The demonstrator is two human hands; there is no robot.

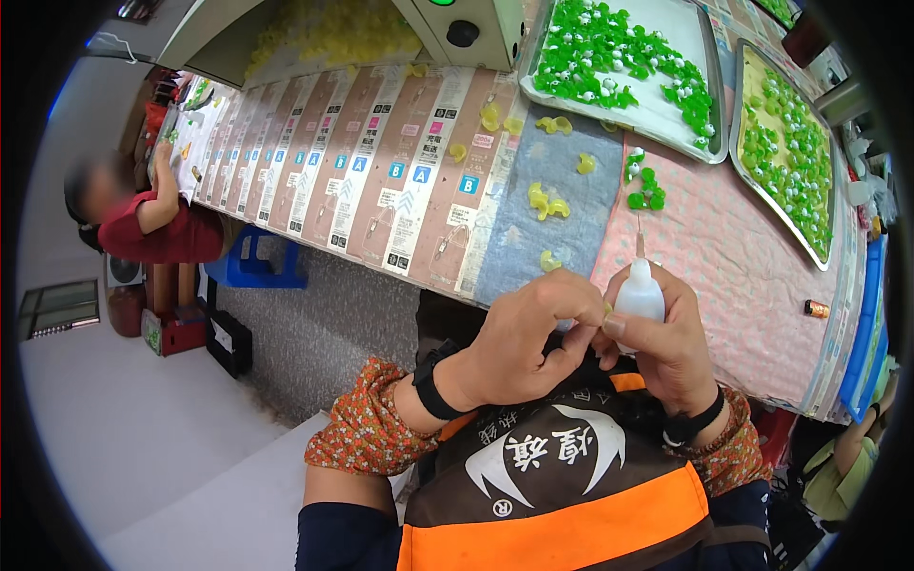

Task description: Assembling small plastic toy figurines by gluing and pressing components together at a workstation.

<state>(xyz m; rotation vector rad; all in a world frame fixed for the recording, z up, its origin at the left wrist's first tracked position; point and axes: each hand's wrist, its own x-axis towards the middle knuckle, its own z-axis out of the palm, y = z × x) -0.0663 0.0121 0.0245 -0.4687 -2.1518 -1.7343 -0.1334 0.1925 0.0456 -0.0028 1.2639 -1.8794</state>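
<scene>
In my right hand (662, 324) is a white squeeze bottle (640, 297), held upright with its thin needle tip (640, 240) pointing away from me. My left hand (524, 333) is beside it, its fingers pinched together at a small translucent yellow plastic piece (606, 309), mostly hidden by the fingertips. Both hands meet just over the table's near edge. Loose yellow curved pieces (548, 202) lie on the blue cloth (514, 252) beyond my left hand. Past the needle, a few green pieces with white balls (647, 190) rest on the pink cloth (733, 257).
Two metal trays of green pieces stand at the far right, one with a pale rim (719, 57), one beyond it (826, 252). A grey machine (486, 38) holds yellow pieces. A small battery-like cylinder (816, 308) lies right. A person in red (157, 224) sits left by a blue stool (252, 262).
</scene>
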